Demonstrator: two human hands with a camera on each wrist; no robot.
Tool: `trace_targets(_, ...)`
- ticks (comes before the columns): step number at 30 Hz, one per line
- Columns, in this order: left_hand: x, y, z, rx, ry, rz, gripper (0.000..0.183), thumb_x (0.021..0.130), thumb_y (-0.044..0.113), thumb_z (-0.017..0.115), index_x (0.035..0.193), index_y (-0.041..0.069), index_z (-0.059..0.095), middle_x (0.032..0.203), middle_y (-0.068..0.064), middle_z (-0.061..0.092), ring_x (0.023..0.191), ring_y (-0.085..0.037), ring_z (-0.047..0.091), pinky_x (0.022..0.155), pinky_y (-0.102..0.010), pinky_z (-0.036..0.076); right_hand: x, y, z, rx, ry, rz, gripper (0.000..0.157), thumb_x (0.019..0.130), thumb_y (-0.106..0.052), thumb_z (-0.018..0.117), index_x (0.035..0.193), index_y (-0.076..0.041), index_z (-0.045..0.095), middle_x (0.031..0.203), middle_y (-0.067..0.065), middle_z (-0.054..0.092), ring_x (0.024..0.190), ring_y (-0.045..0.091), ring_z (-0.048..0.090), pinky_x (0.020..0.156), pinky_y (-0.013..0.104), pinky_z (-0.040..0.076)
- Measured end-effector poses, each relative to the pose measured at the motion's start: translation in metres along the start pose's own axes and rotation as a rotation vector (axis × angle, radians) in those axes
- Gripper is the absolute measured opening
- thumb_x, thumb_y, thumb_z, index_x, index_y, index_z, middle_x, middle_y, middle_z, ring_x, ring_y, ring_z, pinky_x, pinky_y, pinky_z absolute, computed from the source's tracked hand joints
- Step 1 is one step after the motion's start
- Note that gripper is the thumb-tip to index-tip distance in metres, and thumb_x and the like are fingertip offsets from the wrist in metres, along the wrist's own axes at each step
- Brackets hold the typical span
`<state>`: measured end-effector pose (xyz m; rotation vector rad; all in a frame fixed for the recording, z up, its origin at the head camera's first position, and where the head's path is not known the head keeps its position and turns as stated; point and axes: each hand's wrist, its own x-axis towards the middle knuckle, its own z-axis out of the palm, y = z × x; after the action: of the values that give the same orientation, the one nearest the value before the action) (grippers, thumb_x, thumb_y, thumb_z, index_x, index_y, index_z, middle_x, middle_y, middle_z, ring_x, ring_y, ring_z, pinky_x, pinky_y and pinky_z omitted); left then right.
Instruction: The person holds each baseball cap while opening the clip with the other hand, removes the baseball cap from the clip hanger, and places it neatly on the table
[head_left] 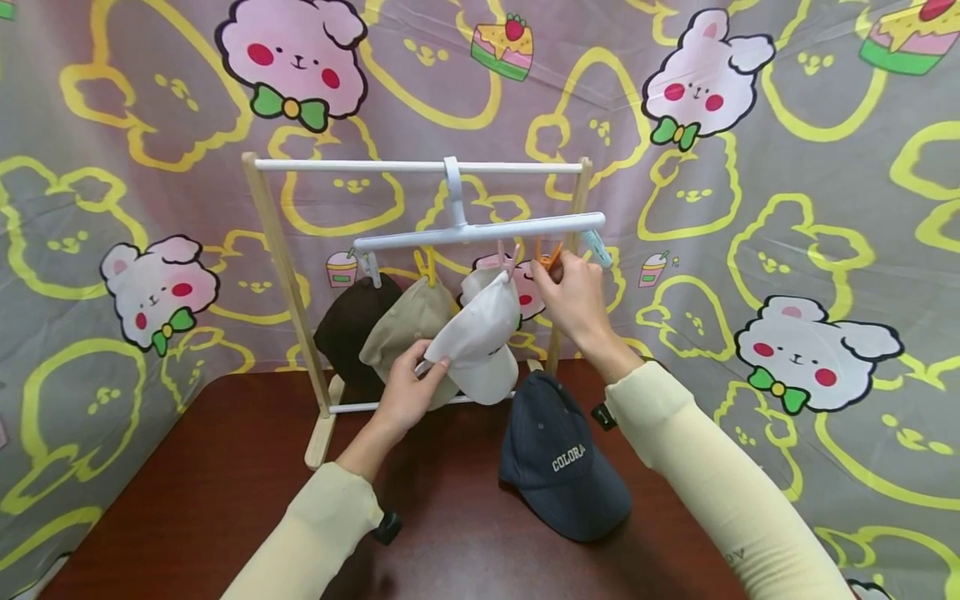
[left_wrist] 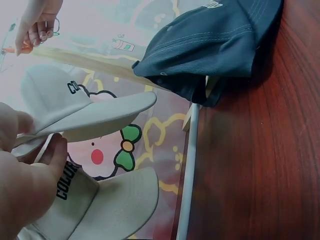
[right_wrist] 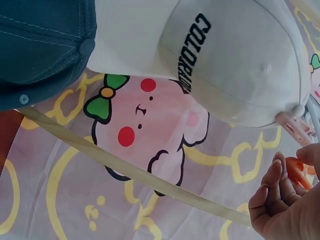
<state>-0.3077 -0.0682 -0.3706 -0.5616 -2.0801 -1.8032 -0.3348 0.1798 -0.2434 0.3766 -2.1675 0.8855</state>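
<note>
My left hand (head_left: 407, 390) grips the lower edge of the white cap (head_left: 480, 329), thumb on the outside. The cap hangs by a pink clip (head_left: 507, 260) from a white bar hanger (head_left: 480, 230). To its right, my right hand (head_left: 577, 298) pinches an orange clip (head_left: 552, 255) under the hanger; in the right wrist view this orange clip (right_wrist: 300, 171) lies between thumb and fingers. A beige cap (head_left: 412, 321) on a yellow clip (head_left: 425, 265) and a black cap (head_left: 352, 329) on a grey clip (head_left: 371, 268) hang further left.
The hanger hooks over the top rail (head_left: 345, 166) of a wooden-legged rack (head_left: 288, 283). A navy cap (head_left: 562, 458) rests on the dark red table (head_left: 442, 517) at front right. A light blue clip (head_left: 597, 248) hangs at the hanger's right end. Patterned cloth (head_left: 810, 208) stands behind.
</note>
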Motion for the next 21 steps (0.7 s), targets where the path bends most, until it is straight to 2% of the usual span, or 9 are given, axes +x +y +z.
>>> trace_targets(6,-0.002,0.003,-0.001,0.058,-0.002,0.040,0.019,0.102,0.004,0.060,0.119,-0.003,0.064,0.113,-0.019,0.068,0.100,-0.023,0.060,0.085,-0.026,0.047,-0.002,0.000,0.001,-0.003,-0.014,-0.016,0.033,0.100,-0.023,0.063,0.072,-0.006,0.060,0.057,0.007,0.057,0.050,0.021,0.049,0.046,0.033,0.035)
trace_targets(8,-0.004,0.010,0.000,0.081,-0.003,0.037,0.019,0.101,0.001,0.059,0.119,-0.006,0.063,0.113,-0.021,0.067,0.101,-0.026,0.060,0.087,-0.029,0.047,-0.003,0.000,0.000,-0.001,-0.040,-0.011,0.034,0.100,-0.023,0.062,0.071,-0.006,0.061,0.056,0.007,0.056,0.050,0.020,0.049,0.046,0.033,0.035)
trace_targets(11,-0.004,0.010,0.000,0.100,0.001,0.039,0.020,0.101,-0.001,0.058,0.120,-0.007,0.062,0.114,-0.023,0.067,0.103,-0.029,0.060,0.089,-0.035,0.047,-0.005,0.001,0.001,0.003,-0.089,0.006,0.036,0.102,-0.025,0.060,0.072,-0.005,0.065,0.058,0.006,0.059,0.050,0.020,0.051,0.047,0.033,0.038)
trace_targets(13,-0.006,0.015,0.001,0.110,0.004,0.030,0.020,0.101,-0.003,0.056,0.119,-0.008,0.061,0.113,-0.024,0.067,0.103,-0.031,0.060,0.090,-0.038,0.046,-0.007,0.000,0.001,-0.002,-0.124,0.010,0.040,0.103,-0.025,0.057,0.070,-0.006,0.067,0.057,0.005,0.061,0.049,0.020,0.052,0.046,0.033,0.039)
trace_targets(15,-0.007,0.017,0.001,0.112,0.008,0.035,0.019,0.101,-0.003,0.056,0.118,-0.008,0.062,0.111,-0.024,0.067,0.100,-0.030,0.060,0.088,-0.036,0.046,-0.008,-0.001,0.001,-0.010,-0.152,0.001,0.045,0.105,-0.023,0.054,0.066,-0.007,0.068,0.057,0.003,0.062,0.046,0.020,0.051,0.044,0.033,0.037)
trace_targets(18,-0.012,0.034,0.000,0.115,0.007,0.024,0.017,0.100,-0.005,0.055,0.116,-0.010,0.061,0.105,-0.026,0.065,0.095,-0.030,0.058,0.083,-0.033,0.046,-0.008,-0.003,0.001,-0.015,-0.176,-0.021,0.051,0.106,-0.021,0.048,0.059,-0.008,0.064,0.053,0.002,0.058,0.042,0.019,0.046,0.042,0.031,0.033)
trace_targets(21,-0.013,0.040,-0.001,0.120,-0.003,0.013,0.017,0.100,-0.006,0.055,0.115,-0.012,0.061,0.103,-0.027,0.065,0.093,-0.029,0.058,0.081,-0.029,0.046,-0.006,-0.006,0.001,0.006,-0.184,-0.036,0.051,0.106,-0.020,0.045,0.060,-0.008,0.063,0.052,0.004,0.053,0.042,0.019,0.044,0.042,0.031,0.033)
